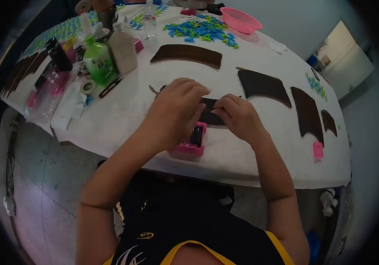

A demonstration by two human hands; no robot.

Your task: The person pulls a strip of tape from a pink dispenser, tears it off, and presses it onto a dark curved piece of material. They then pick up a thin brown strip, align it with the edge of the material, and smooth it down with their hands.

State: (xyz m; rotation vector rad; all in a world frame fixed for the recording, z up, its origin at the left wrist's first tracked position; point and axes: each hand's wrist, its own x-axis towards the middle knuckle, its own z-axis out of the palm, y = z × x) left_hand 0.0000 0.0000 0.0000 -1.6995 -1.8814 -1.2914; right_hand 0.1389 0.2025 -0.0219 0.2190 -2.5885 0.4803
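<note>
Both hands are on it now. Your left hand (176, 106) is curled over, fingers bent down and closed on the dark strip (209, 115). Your right hand (238, 117) pinches the strip's other end, fingertips drawn tight together. The strip lies low over the bench (123, 115), right between your two hands, and most of it is hidden under your knuckles.

Watch the pink box (191, 143). It sits just beneath your left wrist and close to the near edge of the bench, with something dark standing in it. A drop or sweep of that forearm would likely nudge it, and it has little room before the edge.

The grip is the other worry. You hold the strip by fingertips only, so if the two hands pull unevenly it could slip out of one pinch or twist. The point of contact is covered from here, so I cannot tell how much of it you really have.

The big dark panels (264, 86) lie just beyond your right hand, and a wide elbow could drag one. The pink block (318, 151) near the right-hand edge looks exposed too. The green bottle (99, 62) and the clips (202, 28) are well apart from you.
</note>
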